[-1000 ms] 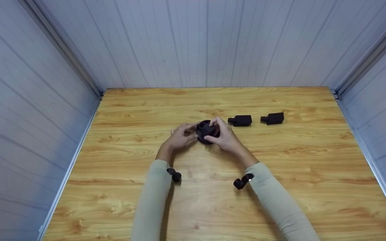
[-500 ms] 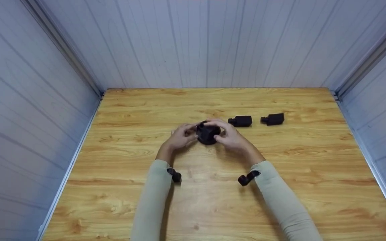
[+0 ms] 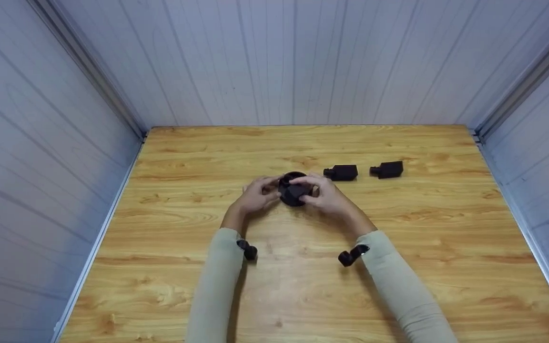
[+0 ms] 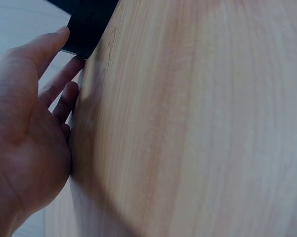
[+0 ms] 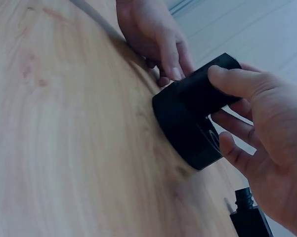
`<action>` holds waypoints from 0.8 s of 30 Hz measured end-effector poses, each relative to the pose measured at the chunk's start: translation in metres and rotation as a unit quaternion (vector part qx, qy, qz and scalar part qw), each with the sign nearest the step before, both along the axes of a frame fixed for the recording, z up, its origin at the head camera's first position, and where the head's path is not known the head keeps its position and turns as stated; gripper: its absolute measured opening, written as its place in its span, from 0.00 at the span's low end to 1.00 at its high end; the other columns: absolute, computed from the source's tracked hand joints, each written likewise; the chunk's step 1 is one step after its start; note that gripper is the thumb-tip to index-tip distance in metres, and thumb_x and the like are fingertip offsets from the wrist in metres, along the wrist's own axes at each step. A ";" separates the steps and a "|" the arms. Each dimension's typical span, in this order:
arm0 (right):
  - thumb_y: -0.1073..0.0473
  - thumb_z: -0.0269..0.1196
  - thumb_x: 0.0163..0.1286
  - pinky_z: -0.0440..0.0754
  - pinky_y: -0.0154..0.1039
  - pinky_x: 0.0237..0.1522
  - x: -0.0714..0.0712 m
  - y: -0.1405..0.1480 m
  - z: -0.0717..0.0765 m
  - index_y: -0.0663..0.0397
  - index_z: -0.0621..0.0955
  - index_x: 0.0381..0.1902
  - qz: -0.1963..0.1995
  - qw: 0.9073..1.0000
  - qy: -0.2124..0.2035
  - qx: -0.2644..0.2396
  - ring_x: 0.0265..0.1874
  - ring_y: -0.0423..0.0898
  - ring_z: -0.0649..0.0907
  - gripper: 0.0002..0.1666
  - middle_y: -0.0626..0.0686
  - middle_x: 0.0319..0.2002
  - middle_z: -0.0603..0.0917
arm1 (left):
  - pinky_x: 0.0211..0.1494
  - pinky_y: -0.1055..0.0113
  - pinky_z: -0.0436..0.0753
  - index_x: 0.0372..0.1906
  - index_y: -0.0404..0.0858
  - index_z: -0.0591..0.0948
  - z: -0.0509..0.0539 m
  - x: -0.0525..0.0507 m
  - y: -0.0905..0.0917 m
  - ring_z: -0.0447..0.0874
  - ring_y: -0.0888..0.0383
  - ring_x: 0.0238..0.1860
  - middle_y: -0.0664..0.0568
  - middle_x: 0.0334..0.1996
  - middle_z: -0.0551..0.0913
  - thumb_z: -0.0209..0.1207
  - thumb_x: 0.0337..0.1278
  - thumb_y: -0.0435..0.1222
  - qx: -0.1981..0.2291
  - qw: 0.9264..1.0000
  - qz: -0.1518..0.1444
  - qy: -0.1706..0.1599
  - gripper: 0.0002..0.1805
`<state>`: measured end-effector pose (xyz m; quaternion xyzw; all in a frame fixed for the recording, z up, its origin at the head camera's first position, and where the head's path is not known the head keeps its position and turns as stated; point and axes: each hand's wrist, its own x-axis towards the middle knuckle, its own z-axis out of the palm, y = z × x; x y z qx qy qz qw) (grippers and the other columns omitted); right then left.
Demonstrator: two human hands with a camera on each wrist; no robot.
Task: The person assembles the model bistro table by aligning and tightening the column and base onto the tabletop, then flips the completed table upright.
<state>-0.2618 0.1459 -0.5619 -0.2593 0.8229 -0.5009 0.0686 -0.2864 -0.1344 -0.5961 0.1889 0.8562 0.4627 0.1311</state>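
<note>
- Black round base [image 5: 185,140] sits on worktop [image 3: 446,214] approx. mid-width; clock below centres on it, 12 = back wall.
- L hand [image 3: 255,196] at 9 o'clock: part-open curve, thumb & fingertips gripping the base's side, prob. to steady it.
- R hand [image 3: 329,194] at 3 o'clock: thumb & fingers pinch a black block [image 5: 202,91] over the base; loose-looking grip, prob. for fine angle control. Seated or just above? Can't tell.
- Two spare blocks, nearer one [image 3: 345,173] & farther one [image 3: 390,169], lie btwn 2 & 3 o'clock, necks twd 9; prob. parked R-side for easy reach.
- Wrist cams at 7 [image 3: 249,251] & 5 [image 3: 347,258], on pale sleeves.
- Worktop: yellow-brown wood-grain, slight sheen nr 6.
- Room: pale grooved panels, i.e. back wall [image 3: 265,62] at 12, side walls at 9 [image 3: 55,166] & 3 [image 3: 536,143]; metal strips in corners.
</note>
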 end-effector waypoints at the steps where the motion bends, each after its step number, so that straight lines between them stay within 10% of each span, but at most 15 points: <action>1: 0.67 0.75 0.74 0.78 0.33 0.46 0.001 -0.002 -0.001 0.52 0.87 0.71 -0.006 1.000 0.000 -0.001 0.52 0.53 0.80 0.28 0.64 0.62 0.86 | 0.86 0.27 0.42 0.84 0.54 0.76 0.000 0.000 0.000 0.79 0.40 0.75 0.42 0.76 0.81 0.66 0.83 0.44 0.000 1.000 0.001 -0.002 0.31; 10: 0.66 0.81 0.68 0.80 0.36 0.47 0.007 -0.020 -0.012 0.59 0.85 0.58 -0.073 0.997 0.012 -0.025 0.42 0.47 0.84 0.23 0.61 0.45 0.89 | 0.89 0.27 0.42 0.85 0.52 0.76 0.004 0.000 0.005 0.76 0.38 0.78 0.41 0.77 0.80 0.65 0.83 0.41 -0.017 1.000 0.007 -0.012 0.32; 15: 0.65 0.82 0.66 0.84 0.46 0.58 0.008 -0.027 -0.014 0.60 0.83 0.56 -0.098 0.995 0.030 -0.010 0.52 0.56 0.87 0.24 0.63 0.55 0.90 | 0.88 0.27 0.44 0.84 0.52 0.76 0.001 -0.003 0.005 0.73 0.38 0.81 0.42 0.79 0.79 0.65 0.82 0.42 -0.019 1.000 0.008 -0.004 0.32; 21: 0.61 0.82 0.68 0.79 0.56 0.70 0.008 -0.023 -0.015 0.58 0.82 0.63 -0.079 0.996 0.040 0.001 0.63 0.62 0.83 0.30 0.65 0.63 0.84 | 0.88 0.24 0.30 0.82 0.60 0.78 -0.027 -0.018 0.000 0.72 0.37 0.80 0.46 0.76 0.81 0.68 0.79 0.47 0.018 1.000 0.009 -0.024 0.32; 24: 0.64 0.80 0.69 0.77 0.59 0.76 0.008 -0.019 -0.015 0.56 0.83 0.67 -0.055 0.997 0.048 -0.017 0.67 0.62 0.82 0.31 0.64 0.65 0.84 | 0.88 0.23 0.32 0.83 0.59 0.77 -0.019 -0.012 0.001 0.74 0.38 0.79 0.46 0.76 0.81 0.67 0.80 0.47 0.007 1.000 0.009 -0.022 0.32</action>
